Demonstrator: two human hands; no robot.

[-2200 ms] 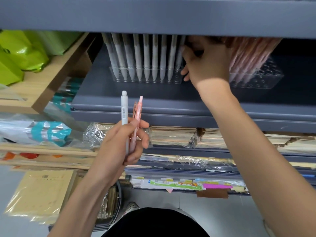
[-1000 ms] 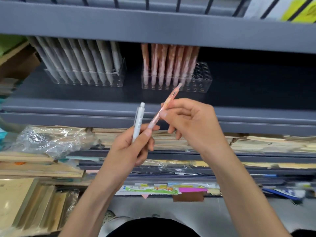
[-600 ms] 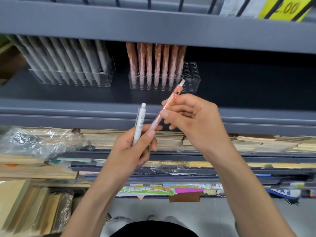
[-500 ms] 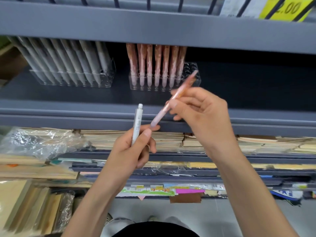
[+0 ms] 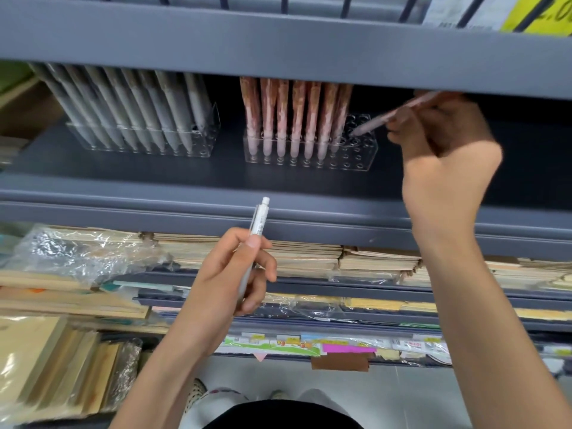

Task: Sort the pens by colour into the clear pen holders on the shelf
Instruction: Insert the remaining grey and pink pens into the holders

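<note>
Holds the pink pen in the right hand, pinched between curled fingers well inside the shelf. Long axis slanted: tip low and to the left, clicker end high and to the right, under the edge of the shelf above. Tip just at the top of the right holder, over the free holes at its right end; whether already inside a hole, impossible to tell through the blur. Next move, by judgement: swing the pen upright and lower it into a free hole. Key relation therefore: tip and holder both left of and below the hand. Right hand much the nearer to both holders.

Grips the white pen in the left hand, roughly upright, clicker end up, in front of the shelf lip and well apart from the holders, below and between them. Hands apart, each clamped on its own pen.

Right holder: pink pens in a row across its left and middle, tips down; right-hand columns of holes free. Left holder: pale pens, tips down, leaning left, across nearly its whole width; seemingly a few holes free at its right end. No mixed colours visible in either. Likely home for the white pen: the left holder, up and to the left of the left hand.
</note>
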